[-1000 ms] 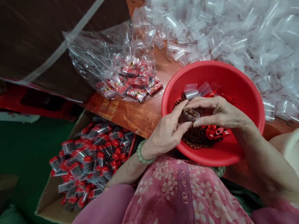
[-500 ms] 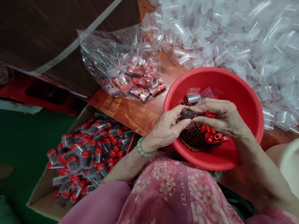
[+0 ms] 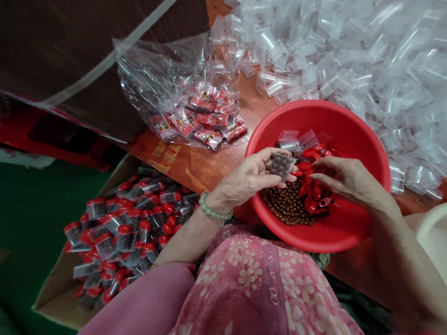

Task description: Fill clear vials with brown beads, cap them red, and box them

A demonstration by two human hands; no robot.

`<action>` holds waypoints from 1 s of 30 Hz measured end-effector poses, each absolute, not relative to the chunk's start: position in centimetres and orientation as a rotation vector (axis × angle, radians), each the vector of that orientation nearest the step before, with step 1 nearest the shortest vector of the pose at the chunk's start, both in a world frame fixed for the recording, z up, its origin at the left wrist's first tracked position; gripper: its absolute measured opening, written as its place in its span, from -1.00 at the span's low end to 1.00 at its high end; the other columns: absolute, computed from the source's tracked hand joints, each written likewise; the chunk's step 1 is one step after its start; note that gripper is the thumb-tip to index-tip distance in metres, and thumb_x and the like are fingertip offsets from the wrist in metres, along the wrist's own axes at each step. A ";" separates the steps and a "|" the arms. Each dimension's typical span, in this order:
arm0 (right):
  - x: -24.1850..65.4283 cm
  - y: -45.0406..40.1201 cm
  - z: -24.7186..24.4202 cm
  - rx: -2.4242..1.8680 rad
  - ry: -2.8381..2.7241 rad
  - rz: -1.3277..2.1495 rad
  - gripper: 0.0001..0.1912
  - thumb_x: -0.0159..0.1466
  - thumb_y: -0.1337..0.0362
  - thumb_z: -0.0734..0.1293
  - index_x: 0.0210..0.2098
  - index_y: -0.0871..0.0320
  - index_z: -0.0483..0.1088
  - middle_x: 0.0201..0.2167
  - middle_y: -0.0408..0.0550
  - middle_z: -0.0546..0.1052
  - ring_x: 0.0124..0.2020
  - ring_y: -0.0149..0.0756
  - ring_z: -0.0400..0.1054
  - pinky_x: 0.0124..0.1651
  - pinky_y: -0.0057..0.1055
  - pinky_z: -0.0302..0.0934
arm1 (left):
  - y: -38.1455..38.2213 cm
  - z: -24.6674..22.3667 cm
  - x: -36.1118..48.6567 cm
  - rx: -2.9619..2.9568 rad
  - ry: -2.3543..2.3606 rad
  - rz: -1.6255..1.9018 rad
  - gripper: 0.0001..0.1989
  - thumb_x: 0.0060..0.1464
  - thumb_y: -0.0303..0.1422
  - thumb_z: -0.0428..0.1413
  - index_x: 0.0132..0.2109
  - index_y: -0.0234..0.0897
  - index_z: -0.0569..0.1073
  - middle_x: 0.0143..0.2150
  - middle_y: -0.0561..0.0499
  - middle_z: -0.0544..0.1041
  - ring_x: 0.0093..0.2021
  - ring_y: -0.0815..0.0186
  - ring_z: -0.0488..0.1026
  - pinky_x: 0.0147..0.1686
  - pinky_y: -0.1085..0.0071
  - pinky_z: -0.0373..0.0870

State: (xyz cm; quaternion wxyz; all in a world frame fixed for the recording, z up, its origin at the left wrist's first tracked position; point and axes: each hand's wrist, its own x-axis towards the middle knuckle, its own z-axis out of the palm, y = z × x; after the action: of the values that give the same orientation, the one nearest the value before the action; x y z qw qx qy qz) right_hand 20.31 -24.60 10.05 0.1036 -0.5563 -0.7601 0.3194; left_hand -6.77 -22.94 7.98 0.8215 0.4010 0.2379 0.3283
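Observation:
My left hand grips a small clear container filled with dark beads, held over the left side of a red basin. Over the basin's right half, my right hand has its fingers bent above red plastic caps; whatever its fingertips hold, if anything, is too small to make out. Brown beads lie in the basin below my left hand. A few empty clear tubes rest in the basin behind the beads.
Many clear tubes are heaped behind the basin. Red packets lie in a plastic bag to its left. A cardboard box at lower left holds many red-capped containers. A white tub stands at the right.
My hands have moved apart. The container stays in my left hand, now turned with its flat side showing, while my right hand has let it go and shifted over the red caps.

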 end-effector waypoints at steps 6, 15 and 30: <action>19.8 -25.8 6.7 -1.931 -2.912 0.707 -0.79 0.42 0.31 0.22 -0.11 0.24 0.48 -0.13 0.14 0.60 -0.20 -0.17 0.53 -0.23 -0.35 0.27 | -22.8 7.8 -6.9 0.792 0.452 0.696 -0.48 0.01 -0.51 0.27 0.14 -0.27 0.41 0.10 -0.20 0.62 0.11 0.13 0.62 0.12 0.25 0.52; 19.7 -26.6 7.5 -1.884 -2.990 0.732 -0.68 0.37 0.46 0.20 -0.03 0.20 0.53 -0.06 0.14 0.57 -0.28 -0.26 0.51 -0.32 -0.39 0.22 | -22.4 8.0 -7.2 0.718 0.419 0.655 -0.47 -0.04 -0.50 0.31 0.11 -0.29 0.42 0.07 -0.21 0.65 0.10 0.10 0.63 0.08 0.26 0.55; 22.2 -27.5 8.4 -1.767 -2.278 0.847 -0.72 0.47 0.14 0.17 -0.12 0.12 0.46 -0.26 0.02 0.56 -0.29 -0.23 0.44 -0.18 -0.31 0.33 | -22.0 7.4 -7.5 0.707 0.359 0.632 -0.48 -0.01 -0.47 0.28 0.13 -0.32 0.44 0.09 -0.27 0.64 0.13 0.04 0.62 0.08 0.23 0.57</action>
State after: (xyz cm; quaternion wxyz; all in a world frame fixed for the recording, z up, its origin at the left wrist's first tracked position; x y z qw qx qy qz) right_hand 22.18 -27.54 8.41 0.0682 -0.5867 -0.7564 0.2812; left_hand -7.50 -21.97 7.43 0.8741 0.3387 0.1721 0.3028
